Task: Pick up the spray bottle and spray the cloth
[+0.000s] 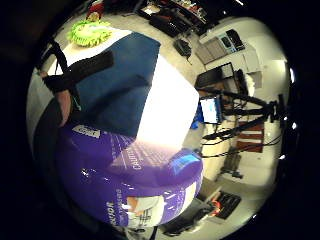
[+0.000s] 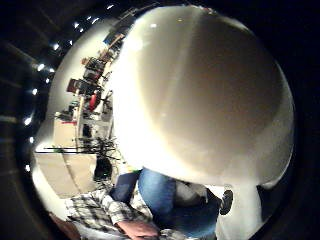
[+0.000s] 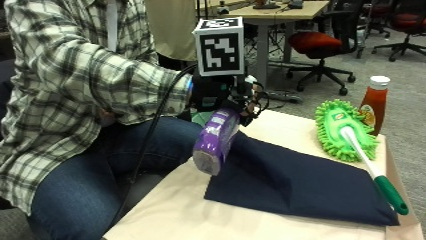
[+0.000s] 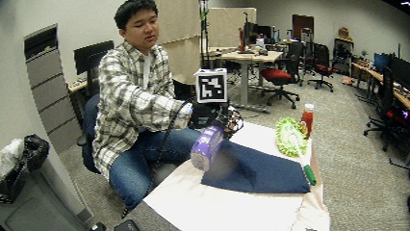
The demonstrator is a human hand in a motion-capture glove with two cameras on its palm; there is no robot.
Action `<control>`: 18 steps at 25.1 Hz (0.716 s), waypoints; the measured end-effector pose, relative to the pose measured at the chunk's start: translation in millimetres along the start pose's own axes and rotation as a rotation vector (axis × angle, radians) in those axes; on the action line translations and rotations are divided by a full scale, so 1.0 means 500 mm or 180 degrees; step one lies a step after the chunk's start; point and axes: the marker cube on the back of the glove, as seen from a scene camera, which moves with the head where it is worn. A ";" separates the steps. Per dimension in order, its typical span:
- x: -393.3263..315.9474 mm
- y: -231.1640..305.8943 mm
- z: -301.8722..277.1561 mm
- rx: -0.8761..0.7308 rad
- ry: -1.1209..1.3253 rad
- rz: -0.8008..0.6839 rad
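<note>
Purple spray bottle (image 3: 215, 141) grasped in gloved hand (image 3: 216, 95), tilted above navy cloth (image 3: 299, 182)

The purple spray bottle (image 1: 125, 180) carries white print on its label, and the one word I can make out is "CAUTION"; the smaller lines beside it are too blurred to read. The ketchup bottle (image 3: 374, 102) has a label, but nothing on it seems legible.

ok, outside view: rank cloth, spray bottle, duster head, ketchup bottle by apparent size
1. cloth, clearly largest
2. spray bottle and duster head: look alike, and the bottle is partly covered by the right hand, so unranked
3. ketchup bottle, smallest, though farthest back and partly hidden
</note>
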 end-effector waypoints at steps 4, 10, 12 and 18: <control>-0.006 -0.002 -0.019 0.0187 -0.0642 0.0095; -0.025 -0.007 -0.052 0.0536 -0.1677 0.0108; -0.028 -0.010 -0.064 0.0678 -0.2124 0.0092; -0.052 -0.035 -0.071 0.0979 -0.3183 -0.0006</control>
